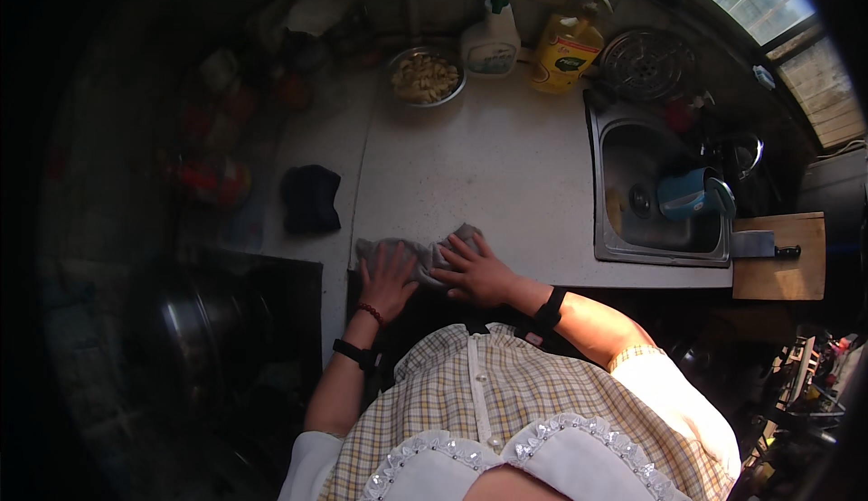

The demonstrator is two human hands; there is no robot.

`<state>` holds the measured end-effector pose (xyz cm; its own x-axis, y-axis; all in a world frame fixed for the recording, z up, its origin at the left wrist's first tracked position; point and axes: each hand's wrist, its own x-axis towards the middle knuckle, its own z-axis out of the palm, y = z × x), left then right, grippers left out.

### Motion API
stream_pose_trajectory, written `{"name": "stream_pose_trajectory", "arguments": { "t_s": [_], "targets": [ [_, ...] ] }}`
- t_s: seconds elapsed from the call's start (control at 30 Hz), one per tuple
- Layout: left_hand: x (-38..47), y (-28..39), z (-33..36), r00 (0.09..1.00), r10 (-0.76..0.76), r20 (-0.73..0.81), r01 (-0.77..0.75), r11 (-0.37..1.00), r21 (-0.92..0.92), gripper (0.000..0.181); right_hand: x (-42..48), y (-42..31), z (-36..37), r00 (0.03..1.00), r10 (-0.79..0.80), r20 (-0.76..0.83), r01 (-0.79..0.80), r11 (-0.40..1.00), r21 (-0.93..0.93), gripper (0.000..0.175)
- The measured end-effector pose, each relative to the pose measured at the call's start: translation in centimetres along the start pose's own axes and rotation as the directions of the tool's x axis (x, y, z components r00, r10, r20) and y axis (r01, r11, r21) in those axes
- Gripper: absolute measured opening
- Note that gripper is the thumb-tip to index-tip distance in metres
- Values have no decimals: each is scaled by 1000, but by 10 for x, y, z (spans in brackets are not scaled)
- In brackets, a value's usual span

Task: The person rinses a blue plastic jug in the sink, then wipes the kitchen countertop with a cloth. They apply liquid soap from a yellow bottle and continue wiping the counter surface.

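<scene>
A grey cloth [422,260] lies bunched along the front edge of the white countertop [461,175]. My left hand [389,280] rests flat on the cloth's left part, fingers spread. On its right part lies my right hand [478,272], palm down with the fingers apart. Neither hand's fingers close around the cloth, and the palms hide some of it. To the left of my left hand, a dark folded cloth-like item [310,199] sits on the counter. Small specks dot the surface beyond the hands.
A metal bowl of pale food pieces [425,79], a spray bottle [491,43] and a yellow pump bottle [567,53] stand at the back. Rightward, a steel sink [627,246] holds a blue jug [685,194]. A cleaver [754,244] lies on a wooden cutting board [780,284].
</scene>
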<state>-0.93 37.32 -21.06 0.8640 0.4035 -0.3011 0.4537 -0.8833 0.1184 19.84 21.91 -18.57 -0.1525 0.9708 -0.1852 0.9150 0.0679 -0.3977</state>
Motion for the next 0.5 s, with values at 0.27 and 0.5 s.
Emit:
{"name": "stream_pose_trajectory", "arguments": {
  "t_s": [0.27, 0.5],
  "targets": [
    [111, -49, -30, 985, -121, -120, 120, 993, -12, 61, 83, 38, -19, 981, 152, -120, -150, 988, 23, 51],
    [58, 7, -21, 992, 125, -3, -125, 992, -4, 69, 16, 27, -7, 983, 140, -116, -136, 990, 36, 54]
  ]
}}
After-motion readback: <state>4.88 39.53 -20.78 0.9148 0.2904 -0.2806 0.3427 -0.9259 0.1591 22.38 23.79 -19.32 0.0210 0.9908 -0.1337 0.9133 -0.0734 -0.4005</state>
